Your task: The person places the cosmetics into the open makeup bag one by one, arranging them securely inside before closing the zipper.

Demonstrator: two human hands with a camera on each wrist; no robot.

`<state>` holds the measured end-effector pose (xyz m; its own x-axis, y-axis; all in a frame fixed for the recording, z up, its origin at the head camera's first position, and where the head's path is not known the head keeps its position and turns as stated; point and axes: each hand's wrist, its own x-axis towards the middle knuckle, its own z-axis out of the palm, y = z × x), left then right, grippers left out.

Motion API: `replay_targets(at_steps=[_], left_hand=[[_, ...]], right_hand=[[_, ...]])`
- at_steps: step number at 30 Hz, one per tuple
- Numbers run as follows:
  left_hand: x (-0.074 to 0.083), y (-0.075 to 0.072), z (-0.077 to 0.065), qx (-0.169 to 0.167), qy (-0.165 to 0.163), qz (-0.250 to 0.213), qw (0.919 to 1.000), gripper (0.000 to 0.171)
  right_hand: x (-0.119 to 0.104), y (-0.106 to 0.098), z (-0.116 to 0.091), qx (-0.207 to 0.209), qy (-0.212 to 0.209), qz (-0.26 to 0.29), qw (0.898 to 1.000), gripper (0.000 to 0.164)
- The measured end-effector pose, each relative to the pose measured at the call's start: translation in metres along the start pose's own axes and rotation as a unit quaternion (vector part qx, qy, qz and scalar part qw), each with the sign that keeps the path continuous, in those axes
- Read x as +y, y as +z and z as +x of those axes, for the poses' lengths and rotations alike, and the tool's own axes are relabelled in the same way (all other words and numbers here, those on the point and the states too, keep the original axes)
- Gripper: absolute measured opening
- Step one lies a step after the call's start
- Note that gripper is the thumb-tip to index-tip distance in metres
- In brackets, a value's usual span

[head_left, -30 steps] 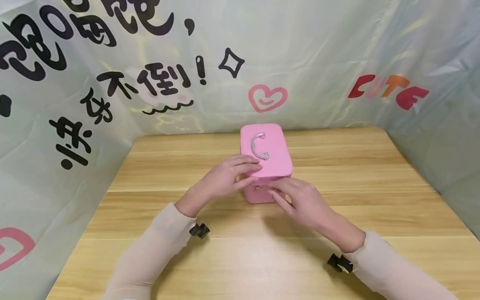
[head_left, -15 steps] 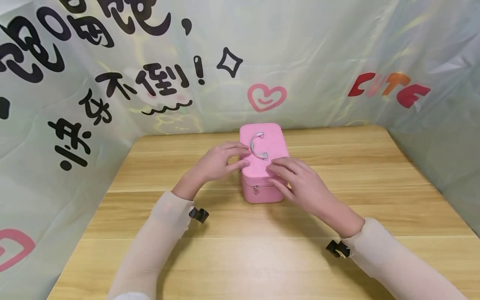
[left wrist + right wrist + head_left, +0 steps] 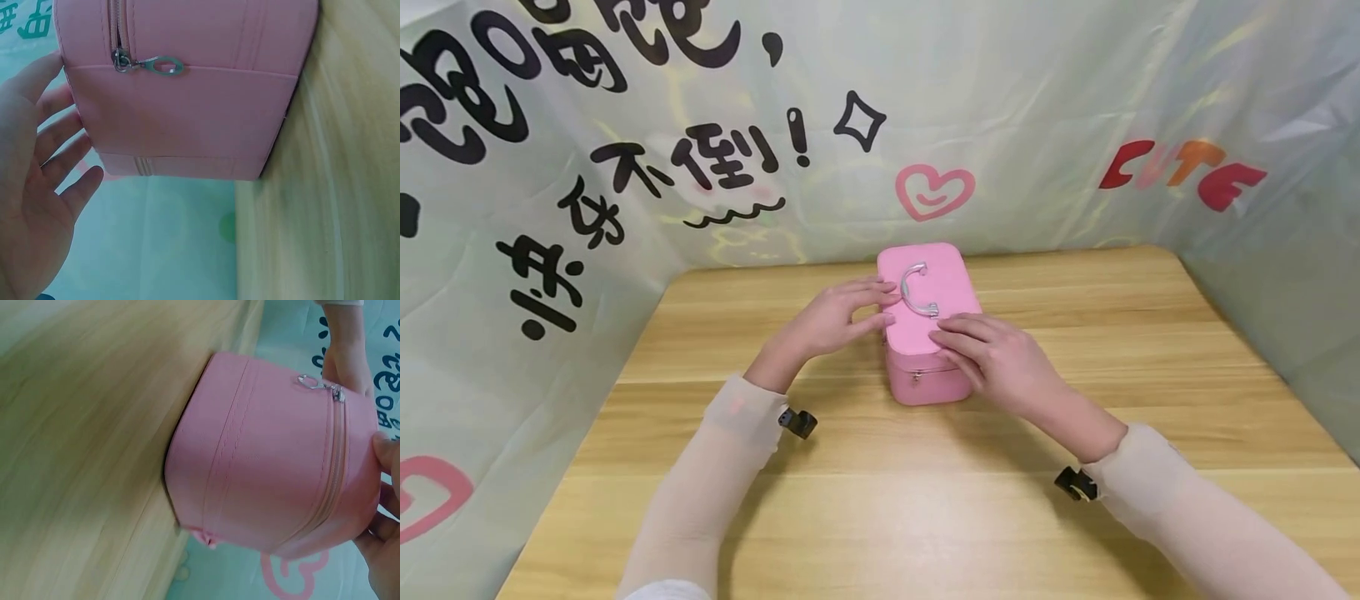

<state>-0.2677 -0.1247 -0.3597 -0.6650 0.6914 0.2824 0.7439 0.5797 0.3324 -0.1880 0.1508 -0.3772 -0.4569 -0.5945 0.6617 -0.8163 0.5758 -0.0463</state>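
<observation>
A pink zip-up vanity case (image 3: 932,385) stands upright on the table, lid down. Its silver carry handle (image 3: 906,292) lies folded over on the lid. At the left edge of the lid, my left hand (image 3: 838,315) rests its loosely spread fingers. The fingers of my right hand (image 3: 1007,358) lie on the lid's front right part, slightly bent. A metal zipper pull (image 3: 308,381) hangs near the front corner in the right wrist view. The left wrist view has a zipper pull (image 3: 165,65) on the side of the case, below the zip's teeth.
The case stands near the back of the wooden table (image 3: 880,517). Behind it hangs a pale printed cloth (image 3: 1015,100) with lettering and a pink heart (image 3: 935,192); the cloth also encloses both sides.
My right hand has moved from the zip at the front up onto the lid. My left hand has slid back and left, from over the lid to its left edge. The case stays in place.
</observation>
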Motion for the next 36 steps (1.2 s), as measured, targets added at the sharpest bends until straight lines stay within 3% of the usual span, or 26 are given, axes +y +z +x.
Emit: replay_targets(at_steps=[6, 17, 21, 24, 29, 32, 36], left_hand=[[0.004, 0.003, -0.005, 0.019, 0.021, 0.01, 0.9996, 0.04], [0.012, 0.007, -0.009, 0.055, 0.06, 0.054, 0.9953, 0.036], [0.018, 0.007, -0.011, 0.059, 0.076, 0.07, 0.9929, 0.037], [0.022, 0.009, -0.013, 0.073, 0.096, 0.085, 0.989, 0.036], [0.03, 0.012, -0.014, 0.103, 0.137, 0.099, 0.9803, 0.033], [0.038, 0.014, -0.013, 0.11, 0.147, 0.123, 0.9753, 0.032], [0.047, 0.018, -0.014, 0.106, 0.144, 0.179, 0.9674, 0.028]], right_hand=[[0.011, -0.004, -0.007, -0.014, 0.004, 0.044, 0.999, 0.036], [0.033, -0.013, -0.011, -0.017, -0.033, 0.082, 0.996, 0.043], [0.041, -0.014, -0.013, -0.011, -0.047, 0.091, 0.995, 0.025], [0.047, -0.015, -0.015, -0.012, -0.052, 0.094, 0.994, 0.039], [0.057, -0.021, -0.017, -0.017, -0.053, 0.089, 0.994, 0.028], [0.063, -0.024, -0.018, -0.025, -0.045, 0.084, 0.995, 0.029], [0.069, -0.027, -0.02, -0.032, -0.024, 0.068, 0.997, 0.046]])
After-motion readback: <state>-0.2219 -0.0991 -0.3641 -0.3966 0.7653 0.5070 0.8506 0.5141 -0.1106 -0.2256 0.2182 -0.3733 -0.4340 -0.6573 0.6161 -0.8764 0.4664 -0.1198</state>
